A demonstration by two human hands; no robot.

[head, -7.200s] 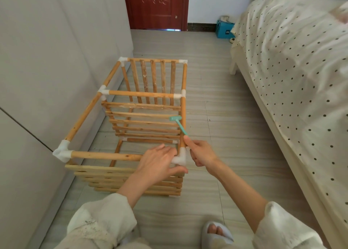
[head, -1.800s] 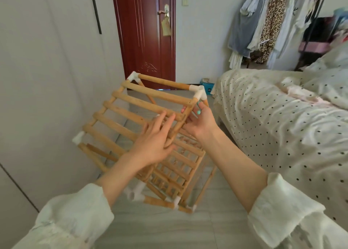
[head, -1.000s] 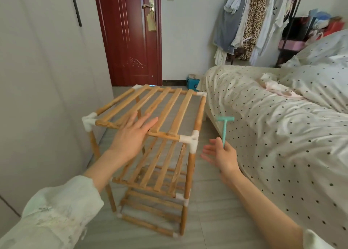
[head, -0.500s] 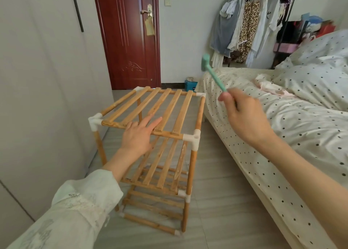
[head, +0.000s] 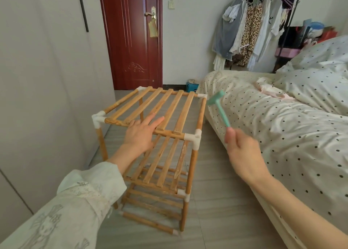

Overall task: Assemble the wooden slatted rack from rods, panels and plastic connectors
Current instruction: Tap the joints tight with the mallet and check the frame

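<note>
Bedroom floor [head: 216, 201] beside polka-dot bed [head: 282, 135]: three-tier wooden slatted rack [head: 169, 109] upright. Left hand [head: 140, 133] flat, fingers straight on top slats. Right hand [head: 243, 152] pinches small teal plastic mallet [head: 219, 105], now lowered towards far-right white plastic connector [head: 201, 96]. Strike squarely; brace rack.

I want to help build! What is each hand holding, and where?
Right hand grips the green hammer by its handle's bottom end. Left hand lies flat on the rack.
</note>
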